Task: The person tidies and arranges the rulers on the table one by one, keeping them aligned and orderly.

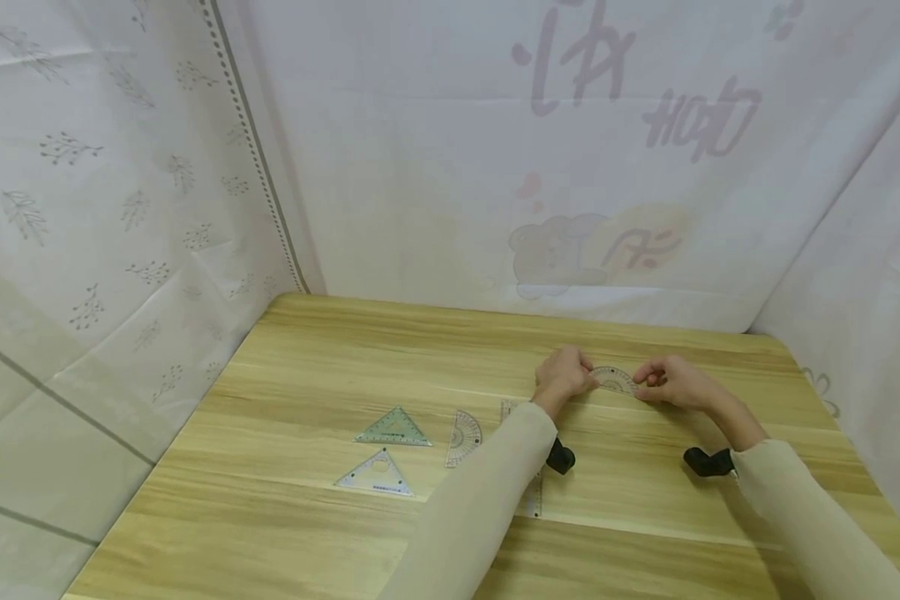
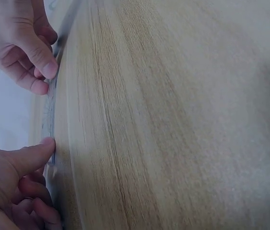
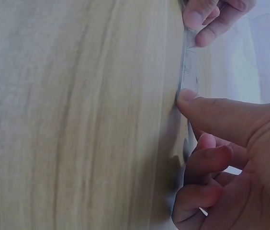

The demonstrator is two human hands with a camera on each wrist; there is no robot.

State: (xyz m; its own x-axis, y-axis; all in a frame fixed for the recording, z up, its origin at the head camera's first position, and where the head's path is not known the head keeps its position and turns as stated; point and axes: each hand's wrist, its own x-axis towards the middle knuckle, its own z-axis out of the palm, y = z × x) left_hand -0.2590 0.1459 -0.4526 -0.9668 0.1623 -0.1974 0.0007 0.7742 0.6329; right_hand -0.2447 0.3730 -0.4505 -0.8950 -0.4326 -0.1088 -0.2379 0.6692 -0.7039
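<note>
A clear half-round protractor (image 1: 613, 380) is held between both hands near the far side of the table. My left hand (image 1: 564, 375) pinches its left end, thumb in front and fingers behind. At the other end, my right hand (image 1: 675, 383) pinches it between thumb and fingers, the remaining fingers curled loosely. Seen from the left wrist, the protractor (image 2: 49, 115) appears nearly edge-on, close over the wood. The right wrist view shows the right thumb (image 3: 211, 108) pressed on the protractor's near edge.
On the wooden table (image 1: 285, 483) lie a green set square (image 1: 394, 427), a clear set square (image 1: 378, 475) and another protractor (image 1: 463, 437). A clear ruler (image 1: 534, 498) is partly hidden under the left sleeve (image 1: 480, 500). A patterned cloth (image 1: 420, 167) hangs behind the table.
</note>
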